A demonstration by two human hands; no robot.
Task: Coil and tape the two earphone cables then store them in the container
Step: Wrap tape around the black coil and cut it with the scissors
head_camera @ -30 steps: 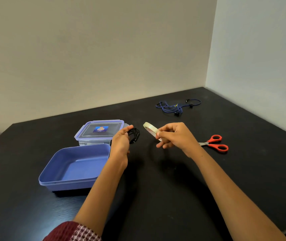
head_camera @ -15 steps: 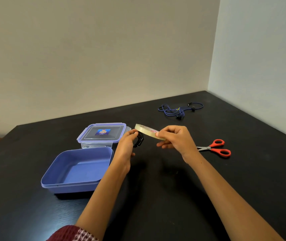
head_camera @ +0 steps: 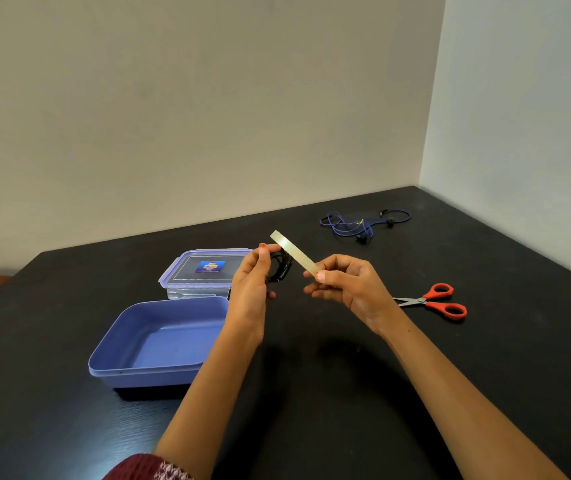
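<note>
Head view: a coiled black earphone cable (head_camera: 282, 268) is pinched by the left hand (head_camera: 251, 292), a tape roll (head_camera: 292, 252) gripped by the right hand (head_camera: 350, 289) beside it. A blue earphone cable (head_camera: 360, 225) lies loose on the surface (head_camera: 312, 375) beyond; the open container (head_camera: 145, 374) is seen leftward.

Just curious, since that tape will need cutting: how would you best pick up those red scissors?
Take the scissors by their red handle loops, from above on the right: they lie flat on the table, blades closed and pointing left, loops facing outward.
</note>
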